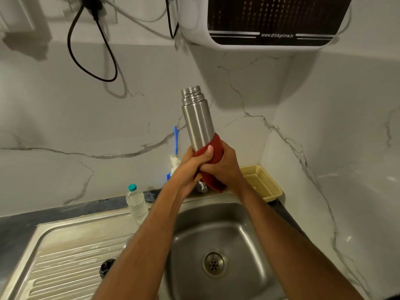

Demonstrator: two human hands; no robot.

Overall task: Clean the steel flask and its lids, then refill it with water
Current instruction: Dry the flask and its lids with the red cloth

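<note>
Steel sink (pixel 244 215) fills the nearest part of the view, its round drain (pixel 214 264) set in the basin floor and a ribbed draining board (pixel 71 263) running off to the left, where a small dark object (pixel 106 267) sits partly hidden by the left forearm. Both forearms reach up over the basin. Beyond the sink's back rim a clear plastic bottle (pixel 136 202) with a teal cap stands on the dark counter, and a yellow perforated basket (pixel 263 182) sits in the right corner. Above the basin, the left hand (pixel 190 164) curls round the bottom end of the steel flask (pixel 198 122), thumb lying across a red cloth (pixel 213 163); the right hand (pixel 223 164) grips that cloth, which wraps the flask's base. The flask is held off the counter, tilted slightly left, its threaded neck uppermost and no lid on it. Behind the hands a blue-handled brush (pixel 176 140) with a white head leans against the marble wall. Farther up, a black cable (pixel 93 61) loops down the wall and a white water purifier (pixel 266 20) hangs at top right.
</note>
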